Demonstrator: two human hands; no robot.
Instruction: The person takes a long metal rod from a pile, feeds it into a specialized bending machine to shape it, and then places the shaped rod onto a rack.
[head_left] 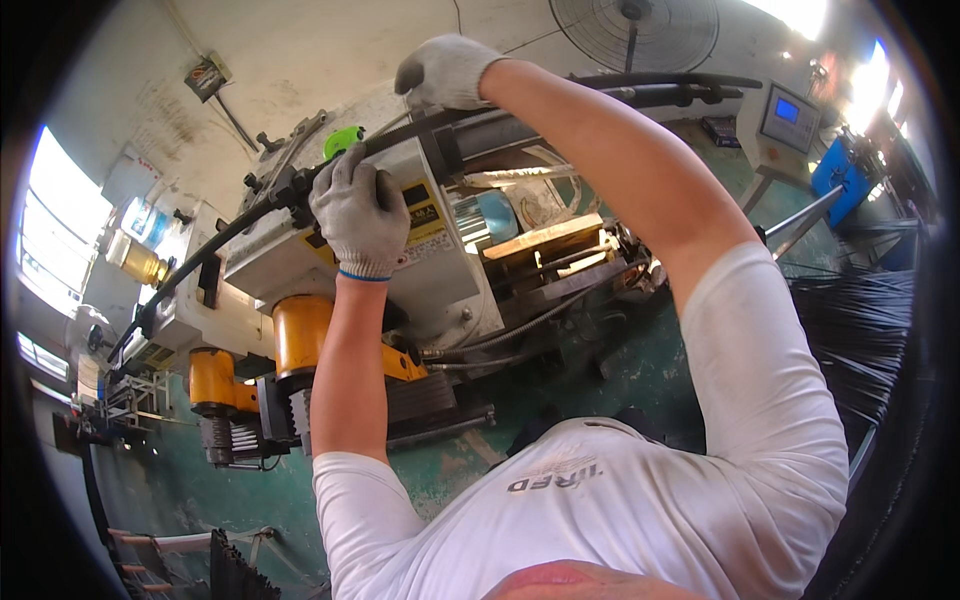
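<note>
A long black bar [215,243] runs slantwise across the machine, from the lower left up toward the right. My left hand [360,215], in a whitish glove with dark-stained fingers, is closed on this bar, its fingers over the top edge. Just left of those fingers a dark clamp block [291,187] surrounds the bar. A bright green round part [343,141] shows behind the fingertips. My right hand [452,73], gloved too, is raised farther up and to the right, just above the bar. Its fingers are curled, and whatever lies inside them is hidden.
Under the bar stands a pale machine housing [440,285] with orange cylinders [302,335]. A large fan [635,35] is at the back. On the right are a control box with a screen [790,115], a blue unit [842,180] and a bundle of thin black rods [855,340].
</note>
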